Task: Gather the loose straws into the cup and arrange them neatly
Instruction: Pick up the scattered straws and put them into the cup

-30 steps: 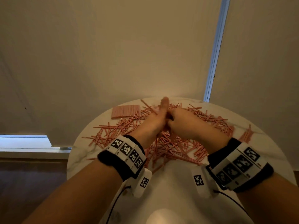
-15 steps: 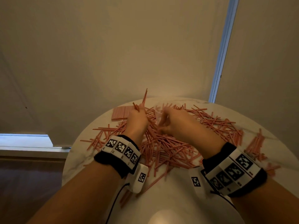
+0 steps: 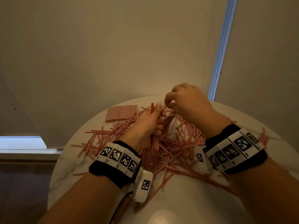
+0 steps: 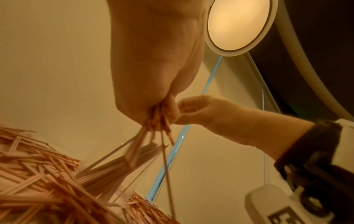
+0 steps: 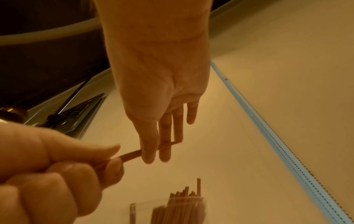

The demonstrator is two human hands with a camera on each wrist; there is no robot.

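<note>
Gripping a straw bundle (image 3: 152, 110), the left hand (image 3: 144, 126) meets the right hand's (image 3: 189, 104) pinch.

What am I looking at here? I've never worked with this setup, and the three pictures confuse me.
There is no machine: a person works with two bare hands, wearing bands with black-and-white markers and a small camera on each wrist. The wide picture comes from a camera on the person's head, looking down at a round white table. The other two look along each hand from the wrist.

Across the table lie many loose straws, red-and-white striped, and a flat packet of straws at the far edge. A clear cup with straws standing in it shows in both wrist views.

The left hand grips a small bundle of straws. The right hand pinches the end of one of them between thumb and fingers, seen best in the right wrist view.
</note>
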